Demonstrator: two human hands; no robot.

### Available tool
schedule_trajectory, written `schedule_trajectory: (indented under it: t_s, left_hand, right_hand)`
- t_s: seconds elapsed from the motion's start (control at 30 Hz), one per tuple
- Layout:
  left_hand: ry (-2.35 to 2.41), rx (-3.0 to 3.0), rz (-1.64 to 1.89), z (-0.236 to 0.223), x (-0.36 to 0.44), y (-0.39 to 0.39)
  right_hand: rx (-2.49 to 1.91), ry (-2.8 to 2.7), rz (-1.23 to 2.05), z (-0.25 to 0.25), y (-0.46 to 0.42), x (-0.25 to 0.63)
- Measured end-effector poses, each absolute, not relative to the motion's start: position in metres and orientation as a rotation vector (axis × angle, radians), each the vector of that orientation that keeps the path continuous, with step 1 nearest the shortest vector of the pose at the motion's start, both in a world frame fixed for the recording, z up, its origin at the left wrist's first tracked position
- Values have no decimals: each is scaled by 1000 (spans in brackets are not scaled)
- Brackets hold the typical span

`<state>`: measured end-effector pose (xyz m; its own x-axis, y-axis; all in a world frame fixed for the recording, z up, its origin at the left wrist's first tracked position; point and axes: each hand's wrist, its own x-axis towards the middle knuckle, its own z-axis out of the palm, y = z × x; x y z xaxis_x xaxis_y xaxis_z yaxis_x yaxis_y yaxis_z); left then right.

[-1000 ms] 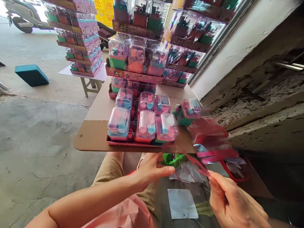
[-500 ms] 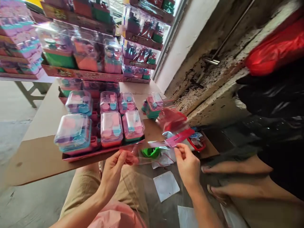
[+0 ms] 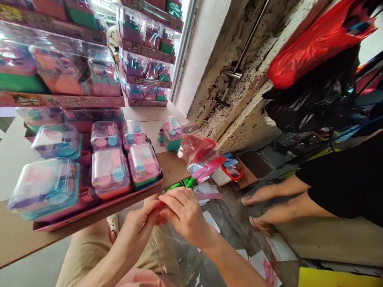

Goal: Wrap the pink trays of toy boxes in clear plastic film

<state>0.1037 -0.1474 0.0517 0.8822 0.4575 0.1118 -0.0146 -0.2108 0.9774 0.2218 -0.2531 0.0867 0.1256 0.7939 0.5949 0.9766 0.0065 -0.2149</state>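
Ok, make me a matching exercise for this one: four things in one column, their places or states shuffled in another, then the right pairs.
1. right hand
2. red plastic bag
3. pink display tray
4. lone clear-lidded box

A. bearing several boxes
B. close by the left hand
C. standing apart from the tray
D. above the black plastic bag in view

1-B, 2-D, 3-A, 4-C

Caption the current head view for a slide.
Left hand and right hand together above clear film, near a tray of clear-lidded boxes.
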Motion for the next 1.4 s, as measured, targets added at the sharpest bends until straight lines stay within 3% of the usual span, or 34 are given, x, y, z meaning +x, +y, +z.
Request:
schedule_trajectory:
  t_s: [0.27, 0.67, 1.0, 1.4]
  left_hand:
    - [221, 1718, 277, 53, 105, -152]
    - [240, 1689, 193, 50, 104, -139]
    - [451, 1618, 324, 65, 104, -147]
    - [528, 1308, 253, 66, 125, -142]
  right_hand:
    - [-1880, -1776, -424, 91, -254, 226]
    - [-1905, -1765, -190, 78, -244, 230]
    - [-1859, -1146, 650, 94, -240, 239]
    - [-1910, -1141, 459, 95, -239, 238]
